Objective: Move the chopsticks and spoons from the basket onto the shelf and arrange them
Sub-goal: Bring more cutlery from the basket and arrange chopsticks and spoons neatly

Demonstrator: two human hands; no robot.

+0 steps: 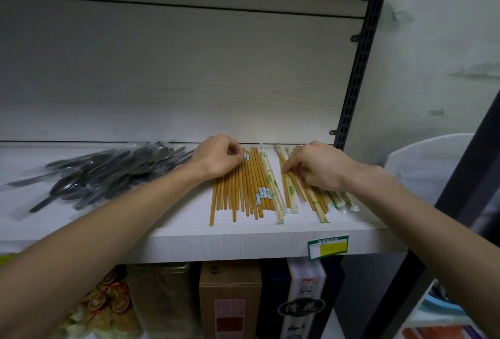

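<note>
Nearest you, below the white shelf (189,241), boxes (230,300) stand on the lower tier, and your two bare forearms rise from 7 and 5 o'clock toward the shelf top. Your left hand (216,158) sits just above centre, fingers curled down onto the far ends of the brown chopsticks (238,189); whether they pinch a stick or only press cannot be told, but the hold looks meant to keep that fan from sliding while you square it. Your right hand (316,168), toward 2 o'clock, has fingertips closed on one stick from the looser bunch of wrapped chopsticks (332,200), probably to pull it parallel with its neighbours. The spoons (108,170) lie heaped at 9 o'clock, well apart, so each kind keeps its own patch. A price tag (327,246) marks the shelf edge at 4 o'clock. No basket shows here.
</note>
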